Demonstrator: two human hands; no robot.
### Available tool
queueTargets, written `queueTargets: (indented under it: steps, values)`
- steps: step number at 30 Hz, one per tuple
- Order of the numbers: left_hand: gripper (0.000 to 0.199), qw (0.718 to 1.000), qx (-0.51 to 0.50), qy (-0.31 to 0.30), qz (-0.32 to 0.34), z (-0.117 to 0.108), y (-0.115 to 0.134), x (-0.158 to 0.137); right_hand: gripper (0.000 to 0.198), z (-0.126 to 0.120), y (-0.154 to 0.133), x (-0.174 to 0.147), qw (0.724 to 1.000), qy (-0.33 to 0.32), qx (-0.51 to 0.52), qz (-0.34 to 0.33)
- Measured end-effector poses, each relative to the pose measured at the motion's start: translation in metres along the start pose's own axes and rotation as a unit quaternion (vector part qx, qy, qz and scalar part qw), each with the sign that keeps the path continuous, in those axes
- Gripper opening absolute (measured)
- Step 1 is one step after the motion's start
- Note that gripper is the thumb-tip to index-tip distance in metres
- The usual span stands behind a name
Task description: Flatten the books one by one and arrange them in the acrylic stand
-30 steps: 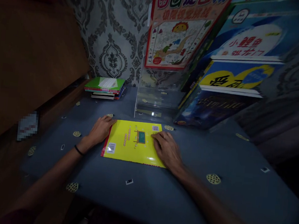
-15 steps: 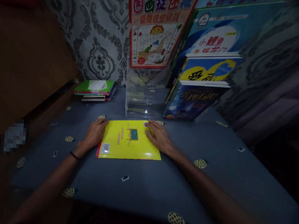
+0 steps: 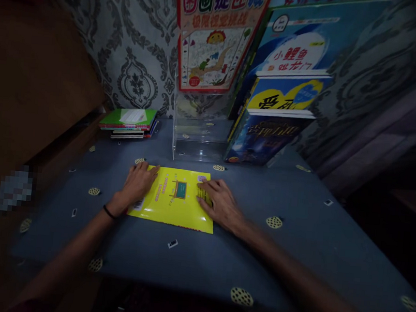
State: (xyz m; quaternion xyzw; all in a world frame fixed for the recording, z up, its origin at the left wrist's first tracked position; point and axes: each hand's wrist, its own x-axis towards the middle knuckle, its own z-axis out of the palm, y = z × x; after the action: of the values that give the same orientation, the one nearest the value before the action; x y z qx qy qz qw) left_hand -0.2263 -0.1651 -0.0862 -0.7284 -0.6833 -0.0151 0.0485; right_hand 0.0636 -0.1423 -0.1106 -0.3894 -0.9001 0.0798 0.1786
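A thin yellow book [image 3: 165,205] lies on the blue tabletop, its yellow cover up, with a small green chalkboard picture and a barcode on it. My left hand [image 3: 139,185] rests on its left side, fingers stretched over the cover and partly hiding the barcode. On the right side lies my right hand [image 3: 222,203], fingers apart and touching the cover near a small printed code. Both palms face down. The book is slightly turned, its right end nearer to me.
Behind the book stands a clear acrylic rack [image 3: 201,150]. A dark blue book [image 3: 264,136] and several others stand upright in it, at right. A red-bordered picture book [image 3: 215,45] stands higher up. Stacked books [image 3: 129,120] lie at the back left, before a patterned wall [image 3: 134,79].
The yellow book has turned slightly, its right end coming toward me. My left hand has slid further over the cover, and my right hand has moved nearer to me.
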Motion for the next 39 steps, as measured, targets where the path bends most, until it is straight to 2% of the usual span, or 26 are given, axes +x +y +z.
queueTargets:
  steps: [5, 8, 12, 18, 26, 34, 39]
  values:
    - [0.046, 0.999, 0.009, -0.002, 0.043, 0.004, 0.009, 0.002, 0.025, -0.003, -0.02, 0.013, 0.997, -0.017, -0.079, 0.016]
    - [0.052, 0.998, 0.029, 0.0, 0.05, 0.005, 0.014, 0.0, 0.029, 0.01, -0.032, 0.033, 0.998, -0.054, -0.04, 0.0]
    - [0.053, 0.997, 0.045, -0.001, 0.059, 0.005, 0.018, -0.001, 0.043, 0.031, -0.044, 0.06, 0.996, -0.075, 0.036, -0.018]
    - [0.051, 0.997, 0.044, 0.01, 0.064, 0.005, 0.017, -0.001, 0.049, 0.037, -0.05, 0.074, 0.994, -0.07, 0.068, -0.043]
    - [0.046, 0.996, 0.011, 0.023, 0.09, 0.007, 0.021, 0.003, 0.047, 0.037, -0.038, 0.064, 0.995, -0.063, 0.068, -0.047]
    - [0.057, 0.996, 0.014, 0.021, 0.082, 0.007, 0.022, 0.001, 0.043, 0.021, -0.013, 0.034, 0.998, -0.047, 0.041, -0.014]
    - [0.056, 0.996, 0.021, 0.018, 0.082, 0.006, 0.022, 0.001, 0.038, 0.009, 0.011, 0.017, 0.999, -0.02, 0.03, 0.035]
